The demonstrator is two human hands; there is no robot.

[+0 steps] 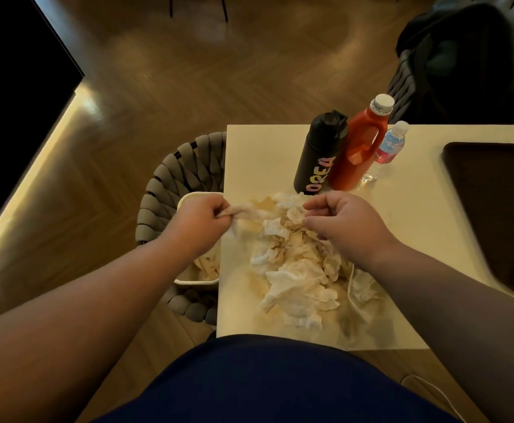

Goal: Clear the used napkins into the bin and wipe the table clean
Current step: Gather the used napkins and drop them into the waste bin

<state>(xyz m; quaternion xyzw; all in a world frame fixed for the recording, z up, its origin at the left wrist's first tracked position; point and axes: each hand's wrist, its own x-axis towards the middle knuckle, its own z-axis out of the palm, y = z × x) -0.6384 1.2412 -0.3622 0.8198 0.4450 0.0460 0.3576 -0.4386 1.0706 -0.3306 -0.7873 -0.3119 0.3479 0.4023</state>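
"Which hand has one, from where you stand?"

"The left hand [202, 219]; its fingers are curled tight round one end of a twisted napkin [249, 212]; the strand runs sideways, left to right, from that fist toward the pile of napkins [295, 270] on the table [265, 154]; whether its far end lies on the pile or only against it, I cannot tell."

"And the other?"

"The right hand [345, 222] hangs over the far part of the pile, near the black bottle [320, 154]; fingers curled in, thumb and forefinger tips close together; whether they nip any paper I cannot tell."

"Where's the bin?"

"The bin [194, 283] sits just off the table's left edge, on a woven grey seat [158, 193], with some crumpled napkins in it; the left fist is right at that edge, partly over the bin; so the left is much the nearer hand; the right would have to cross the whole pile."

"A short drop, then."

"I'd say so; carry the strand leftward, clear of the edge, and let go; the trailing end might snag the heap and drag a piece off the table; a big heap is left to clear, and brownish stains show around it; the wiping looks not yet begun."
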